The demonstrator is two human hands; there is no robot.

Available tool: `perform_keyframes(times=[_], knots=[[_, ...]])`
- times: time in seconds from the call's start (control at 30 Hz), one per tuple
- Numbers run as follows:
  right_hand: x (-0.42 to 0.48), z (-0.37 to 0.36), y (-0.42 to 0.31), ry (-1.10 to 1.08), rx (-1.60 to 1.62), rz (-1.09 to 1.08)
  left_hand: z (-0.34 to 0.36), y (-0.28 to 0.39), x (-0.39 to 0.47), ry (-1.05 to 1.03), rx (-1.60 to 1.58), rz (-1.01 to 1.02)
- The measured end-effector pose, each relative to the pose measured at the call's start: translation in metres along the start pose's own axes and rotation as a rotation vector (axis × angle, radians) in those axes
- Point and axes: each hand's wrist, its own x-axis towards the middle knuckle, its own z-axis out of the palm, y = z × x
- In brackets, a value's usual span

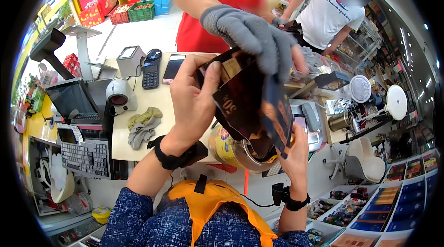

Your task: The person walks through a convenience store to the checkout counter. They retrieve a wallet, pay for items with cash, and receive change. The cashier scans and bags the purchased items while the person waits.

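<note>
My left hand (194, 98) grips the left edge of a dark printed bag (239, 104), thumb on the near face. My right hand (295, 150) holds its lower right side, by a blurred dark-blue panel with orange print. The bag's mouth faces up towards me, and a tan and gold piece shows inside near its left edge. Another person's grey-gloved hand (249, 32) reaches down over the far rim, its fingertips partly hidden. Beneath the bag stands a clear plastic jar (225, 146) with a yellow label; the bag covers part of its opening.
On the counter (170, 108) lie a crumpled cloth (144, 127), a card terminal (151, 70), a phone (174, 69) and a white scanner (120, 94). A keyboard (85, 156) is at left, a metal weighing scale (315, 136) at right. Two people stand across the counter.
</note>
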Motion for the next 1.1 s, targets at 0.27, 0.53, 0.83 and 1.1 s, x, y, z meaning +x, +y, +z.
perform_keyframes(times=[0.27,0.53,0.83,1.1], knots=[[-0.009,-0.014,0.003,-0.048,-0.034,0.063,-0.039,-0.083,0.025,0.214,-0.101,-0.059],[-0.012,-0.006,-0.003,-0.051,-0.038,0.019,-0.080,-0.223,-0.012,0.198,0.144,-0.420],[-0.005,-0.002,-0.015,-0.045,-0.080,0.006,-0.105,-0.255,-0.060,-0.693,1.401,-0.109],[0.003,0.007,-0.030,-0.103,0.058,0.151,-0.050,-0.096,-0.019,-0.546,0.232,-0.625]])
